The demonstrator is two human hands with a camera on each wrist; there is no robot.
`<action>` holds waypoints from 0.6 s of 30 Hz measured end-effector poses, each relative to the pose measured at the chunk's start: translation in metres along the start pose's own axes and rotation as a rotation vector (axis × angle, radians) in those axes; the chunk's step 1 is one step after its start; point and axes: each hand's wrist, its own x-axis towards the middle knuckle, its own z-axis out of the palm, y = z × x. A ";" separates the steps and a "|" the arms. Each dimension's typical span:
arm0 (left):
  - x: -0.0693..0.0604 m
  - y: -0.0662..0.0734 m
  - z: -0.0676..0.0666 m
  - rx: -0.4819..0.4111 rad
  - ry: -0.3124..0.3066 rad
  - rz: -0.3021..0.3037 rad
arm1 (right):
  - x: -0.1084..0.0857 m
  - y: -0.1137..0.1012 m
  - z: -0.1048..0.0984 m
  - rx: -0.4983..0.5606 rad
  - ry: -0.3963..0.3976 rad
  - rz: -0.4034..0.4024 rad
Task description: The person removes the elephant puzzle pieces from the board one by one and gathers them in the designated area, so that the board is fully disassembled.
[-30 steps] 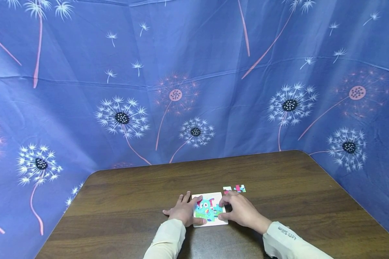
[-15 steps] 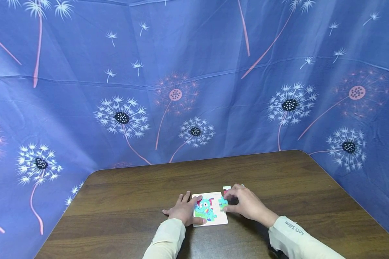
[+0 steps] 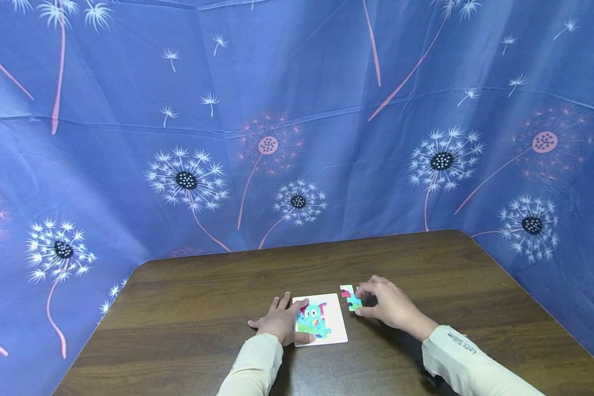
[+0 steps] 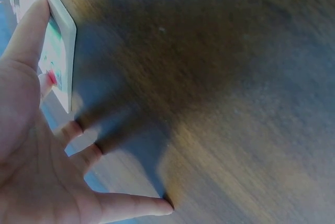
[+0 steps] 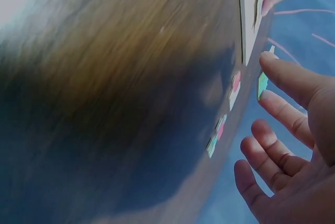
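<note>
My left hand (image 3: 277,324) is spread, its thumb and index finger resting on a white square puzzle board (image 3: 336,327) and the other fingers on the table. The board's left side holds pieces that show part of a blue cartoon creature; its right side is bare. My right hand (image 3: 395,309) pinches a blue-green puzzle piece (image 3: 353,304) between thumb and index finger. In the right wrist view this piece (image 5: 263,84) is held above the table, apart from the board. Just behind it lie a white-and-pink puzzle piece (image 3: 345,289) and another loose piece (image 5: 216,136), mostly hidden by my fingers in the head view.
The dark wooden table (image 3: 203,308) extends around the board on all sides. Behind and beside it hangs a blue cloth (image 3: 336,165) printed with dandelions.
The right hand has lifted the blue-green piece off the board's right side and carried it to the right, beyond the board's edge. The left hand has stayed in place.
</note>
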 end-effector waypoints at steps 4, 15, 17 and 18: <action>0.000 0.000 -0.001 0.001 0.000 0.001 | 0.000 0.007 -0.002 -0.012 0.011 0.004; -0.002 0.001 -0.002 -0.002 0.005 -0.003 | 0.001 0.026 -0.010 -0.050 -0.008 0.062; -0.002 0.001 -0.002 -0.003 0.007 0.000 | 0.001 0.030 -0.012 -0.060 -0.004 0.052; -0.002 0.001 -0.002 -0.003 0.008 0.001 | 0.001 0.032 -0.013 -0.067 -0.001 0.047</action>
